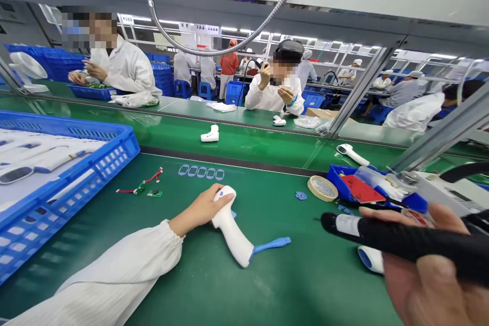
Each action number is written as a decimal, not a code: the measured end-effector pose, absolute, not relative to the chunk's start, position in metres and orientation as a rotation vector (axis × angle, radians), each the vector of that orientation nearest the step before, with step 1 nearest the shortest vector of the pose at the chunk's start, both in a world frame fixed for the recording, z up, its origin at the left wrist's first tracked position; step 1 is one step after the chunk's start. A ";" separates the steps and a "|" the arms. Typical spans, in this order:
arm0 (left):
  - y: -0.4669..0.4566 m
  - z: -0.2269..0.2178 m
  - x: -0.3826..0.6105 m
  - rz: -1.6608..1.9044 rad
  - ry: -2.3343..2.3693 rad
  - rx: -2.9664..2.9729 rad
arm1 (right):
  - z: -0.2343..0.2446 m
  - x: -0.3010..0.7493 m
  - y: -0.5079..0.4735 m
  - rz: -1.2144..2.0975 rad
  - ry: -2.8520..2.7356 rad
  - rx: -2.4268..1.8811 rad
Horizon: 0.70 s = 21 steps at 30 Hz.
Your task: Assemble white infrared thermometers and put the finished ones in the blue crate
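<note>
My left hand (208, 209) is closed around the head of a white handheld thermometer (233, 237), which lies on the green bench top. From the lower end of its handle a blue strip (273, 244) sticks out to the right. In my right hand (431, 270), at the lower right, is a black electric screwdriver (382, 232), its tip pointing left above the bench. Under the screwdriver, partly hidden by it and my hand, lies another white and blue thermometer part (370, 259).
A blue crate (126, 142) of thermometers stands left. Green circuit boards (155, 194) with red wires and pale blue frames (201, 171) lie behind my left hand. A tape roll (323, 188) and blue bin (336, 175) are right. Across the belt (252, 137), co-workers sit.
</note>
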<state>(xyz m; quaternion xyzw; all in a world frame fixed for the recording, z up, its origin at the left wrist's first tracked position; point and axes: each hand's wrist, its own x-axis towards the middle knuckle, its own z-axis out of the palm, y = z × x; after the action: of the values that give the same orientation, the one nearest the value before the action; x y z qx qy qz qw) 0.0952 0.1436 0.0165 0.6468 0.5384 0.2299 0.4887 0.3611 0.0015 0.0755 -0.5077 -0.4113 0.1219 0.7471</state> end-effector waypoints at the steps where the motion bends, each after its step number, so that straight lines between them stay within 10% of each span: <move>1: 0.144 0.016 0.093 0.547 1.333 1.620 | 0.083 0.348 0.007 0.343 -0.811 -1.020; 21: 0.138 0.015 0.073 0.312 1.558 2.059 | 0.065 0.239 0.069 0.933 -0.985 -0.678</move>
<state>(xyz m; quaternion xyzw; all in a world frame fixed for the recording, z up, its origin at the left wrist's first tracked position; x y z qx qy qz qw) 0.0731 0.1381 0.0148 0.7629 0.5773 0.1157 0.2670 0.2387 0.0691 0.0653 -0.3076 -0.4466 0.4231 0.7259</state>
